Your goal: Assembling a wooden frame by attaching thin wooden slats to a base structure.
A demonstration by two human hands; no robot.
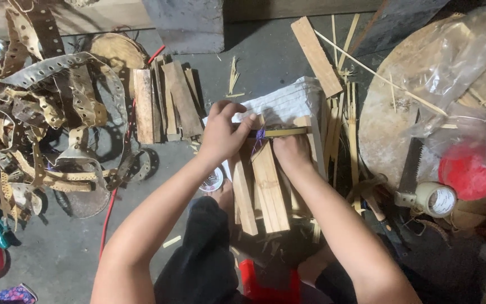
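Wooden slats, pale and flat (pixel 268 188), lie bundled at the centre of the head view, running from the hands down toward the lower middle of the frame. Left hand (pixel 220 134) curls around the upper left of the bundle, fingers narrow and pressed against a thin yellowish bamboo strip (pixel 285 132) laid across the slats. Right hand (pixel 291 152) sits closed on top of the bundle just right of centre, beside a small purple tie (pixel 260 135); what it pinches I cannot tell. White folded cloth (pixel 288 101) lies under the slats' far end. Darker wooden boards (pixel 167 101) lie stacked at upper centre-left. Perforated tan strips (pixel 46 101) tangle across the left side. Beige tape roll (pixel 437 198) rests at the right, near a red round lid (pixel 468 171).
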